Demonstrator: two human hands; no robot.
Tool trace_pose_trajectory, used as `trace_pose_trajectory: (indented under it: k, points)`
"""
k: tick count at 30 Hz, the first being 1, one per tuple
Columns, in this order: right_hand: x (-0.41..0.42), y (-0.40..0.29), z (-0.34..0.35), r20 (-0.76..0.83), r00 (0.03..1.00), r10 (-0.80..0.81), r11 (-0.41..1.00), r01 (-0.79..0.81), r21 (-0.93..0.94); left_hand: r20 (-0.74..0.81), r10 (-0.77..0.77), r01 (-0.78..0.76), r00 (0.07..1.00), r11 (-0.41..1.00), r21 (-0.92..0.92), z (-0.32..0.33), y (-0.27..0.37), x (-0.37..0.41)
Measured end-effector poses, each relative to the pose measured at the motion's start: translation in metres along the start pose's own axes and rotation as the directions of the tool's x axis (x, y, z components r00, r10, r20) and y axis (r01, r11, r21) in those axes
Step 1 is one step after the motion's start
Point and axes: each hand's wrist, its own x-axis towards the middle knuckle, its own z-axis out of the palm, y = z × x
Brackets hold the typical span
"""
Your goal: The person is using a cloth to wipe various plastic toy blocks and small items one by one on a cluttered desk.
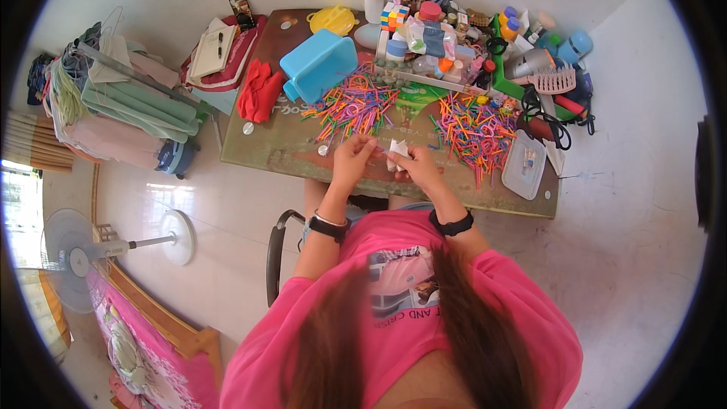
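Close together above the table's near edge, both hands work in front of the pink shirt. My right hand (423, 167) grips a small crumpled white tissue or paper (398, 153) between thumb and fingers. My left hand (352, 162) has its thumb and fingertips pinched on a thin purple plastic piece (379, 149), whose far end reaches towards the tissue. Beyond my left hand spreads a pile of coloured plastic sticks (363, 103). A second heap of small coloured plastic pieces (477, 133) lies past my right hand.
A light-blue plastic basket (312, 68) lies tipped behind the left pile, beside red gloves (258, 91). A translucent plastic tray (523, 173) sits at the table's right end. Boxes of bottles and toiletries (437, 40) crowd the back. A chair armrest (276, 261) is at my left.
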Motion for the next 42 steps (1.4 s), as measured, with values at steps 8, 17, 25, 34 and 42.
trace_pose_trajectory:
  k: [8,17,25,34,42]
  points:
    - [0.003,0.002,-0.008,-0.199,0.972,-0.127,0.987,0.143,0.07,0.251,-0.168,0.16,0.953,0.986,0.051,-0.007,-0.001,0.0]
    - [-0.003,-0.007,-0.006,-0.238,0.964,-0.116,0.979,0.151,0.134,0.441,-0.172,0.17,0.881,0.984,0.046,0.01,-0.004,-0.003]
    - [-0.002,-0.008,-0.008,-0.246,0.958,-0.15,0.973,0.187,0.132,0.486,-0.166,0.155,0.858,0.986,0.062,0.009,-0.004,-0.004]
    - [-0.003,-0.011,-0.01,-0.235,0.968,-0.084,0.98,0.123,0.155,0.469,-0.137,0.126,0.873,0.991,0.056,0.01,-0.003,-0.005]
    - [0.006,-0.003,-0.024,-0.299,0.951,-0.072,0.916,0.182,0.357,0.376,-0.127,0.131,0.918,0.991,0.014,0.011,-0.005,-0.005]
